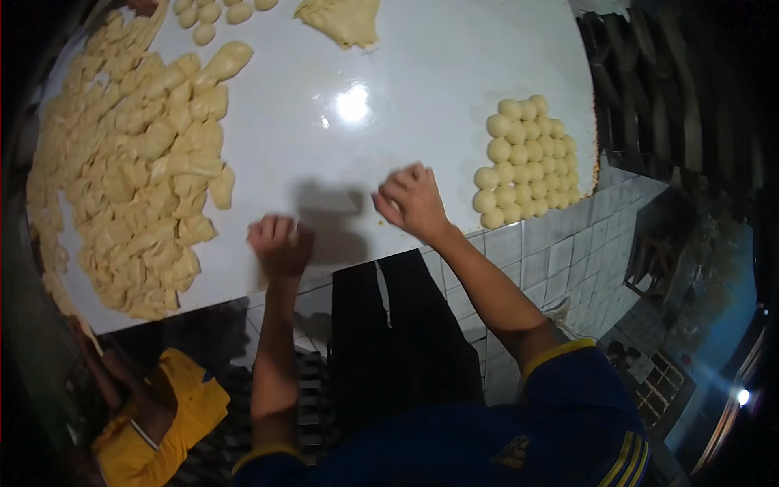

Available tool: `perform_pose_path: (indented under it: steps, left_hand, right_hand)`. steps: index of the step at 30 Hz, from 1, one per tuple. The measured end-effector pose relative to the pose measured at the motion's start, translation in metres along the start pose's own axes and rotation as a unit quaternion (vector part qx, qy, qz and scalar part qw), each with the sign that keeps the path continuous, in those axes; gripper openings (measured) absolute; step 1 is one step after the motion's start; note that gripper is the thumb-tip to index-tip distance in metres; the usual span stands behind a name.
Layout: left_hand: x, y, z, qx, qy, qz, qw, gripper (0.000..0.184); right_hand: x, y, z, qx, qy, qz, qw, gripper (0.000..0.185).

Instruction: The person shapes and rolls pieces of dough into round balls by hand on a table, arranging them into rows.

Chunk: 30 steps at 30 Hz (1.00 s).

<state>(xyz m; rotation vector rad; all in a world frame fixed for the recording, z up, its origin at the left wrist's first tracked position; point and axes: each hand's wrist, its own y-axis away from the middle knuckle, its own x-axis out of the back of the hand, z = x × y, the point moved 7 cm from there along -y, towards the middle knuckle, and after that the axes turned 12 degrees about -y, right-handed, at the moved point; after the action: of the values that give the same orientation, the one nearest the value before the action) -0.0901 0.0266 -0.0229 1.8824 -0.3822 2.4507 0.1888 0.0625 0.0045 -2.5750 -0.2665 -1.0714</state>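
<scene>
My left hand is over the front edge of the white table, slightly blurred. Its fingers are curled, and whatever may lie beneath them is hidden. To its right, my right hand is above the tabletop with fingers bent inward and the thumb toward the left. No object shows in it, and its palm is out of sight. Beyond my right hand, rows of round dough balls sit packed together. A big heap of cut dough pieces spreads to the left of my left hand.
At the far side lie a flat sheet of dough and several loose dough balls. A person in a yellow shirt is at the lower left, arms reaching to the table's corner. White tiles face the table's front.
</scene>
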Motion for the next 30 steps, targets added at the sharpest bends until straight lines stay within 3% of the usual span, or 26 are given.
perform_pose_path:
  steps: [1,3,4,7,9,10,12,13,15,17,18,21,22,23,25,27,29,30]
  left_hand:
    - [-0.004,-0.021,0.004,0.026,0.035,0.005,0.999,0.022]
    - [-0.005,-0.033,0.045,-0.01,0.069,0.033,0.997,0.022]
    - [-0.007,-0.024,0.056,0.019,0.095,-0.012,0.995,0.021]
    - [-0.01,0.047,0.057,-0.031,0.076,0.056,0.995,0.02]
    - [0.004,0.043,0.021,-0.047,0.078,0.028,0.995,0.018]
    - [0.007,0.026,0.004,0.001,0.033,-0.005,0.999,0.017]
    - [0.0,-0.005,-0.003,0.052,-0.014,-0.041,0.998,0.015]
    - [-0.003,-0.028,0.012,0.046,0.015,-0.005,0.999,0.015]
    - [-0.004,-0.027,0.041,0.04,0.043,0.025,0.998,0.015]
    - [-0.014,0.004,0.067,0.022,0.092,-0.02,0.995,0.019]
    - [-0.009,0.029,0.072,-0.034,0.049,0.002,0.998,0.021]
    - [0.009,0.048,0.021,-0.065,0.025,0.031,0.997,0.021]
    - [0.001,0.038,0.009,-0.039,0.01,0.01,0.999,0.021]
    - [-0.006,0.028,-0.002,-0.013,-0.007,-0.011,1.0,0.021]
    - [0.005,-0.031,0.012,0.037,0.036,0.027,0.998,0.021]
    - [-0.005,-0.027,0.046,0.006,0.073,0.028,0.997,0.019]
    - [-0.002,0.005,0.066,0.031,0.118,-0.002,0.993,0.016]
    - [0.002,0.026,0.067,-0.005,0.077,0.021,0.997,0.015]
  right_hand:
    - [-0.009,-0.019,-0.005,-0.003,-0.013,0.041,0.999,0.02]
    - [-0.041,-0.013,-0.028,-0.027,-0.035,0.015,0.999,0.02]
    - [-0.053,-0.008,-0.036,-0.047,-0.044,-0.008,0.998,0.019]
    - [-0.033,0.042,-0.052,-0.007,-0.108,-0.057,0.992,0.02]
    - [-0.009,0.053,-0.021,0.018,-0.08,-0.035,0.996,0.02]
    - [-0.008,0.048,0.005,-0.005,-0.019,-0.075,0.997,0.02]
    - [0.001,-0.001,0.0,-0.005,-0.002,0.007,1.0,0.02]
    - [-0.009,-0.02,-0.006,-0.001,-0.021,0.044,0.999,0.02]
    - [-0.042,-0.022,-0.023,-0.035,-0.038,-0.003,0.999,0.019]
    - [-0.052,0.012,-0.048,-0.046,-0.104,-0.013,0.993,0.022]
    - [-0.043,0.031,-0.058,-0.029,-0.113,-0.03,0.993,0.022]
    - [-0.013,0.054,-0.019,-0.011,-0.1,-0.053,0.993,0.02]
    - [-0.006,0.04,-0.004,-0.012,-0.037,-0.074,0.996,0.02]
    - [0.001,0.018,-0.001,-0.011,0.001,-0.035,0.999,0.02]
    - [-0.014,-0.023,-0.011,0.001,-0.031,0.052,0.998,0.022]
    - [-0.048,-0.019,-0.028,-0.051,-0.051,-0.033,0.997,0.022]
    - [-0.048,0.015,-0.054,-0.041,-0.117,-0.006,0.992,0.021]
    - [-0.038,0.032,-0.057,-0.022,-0.118,-0.022,0.992,0.022]
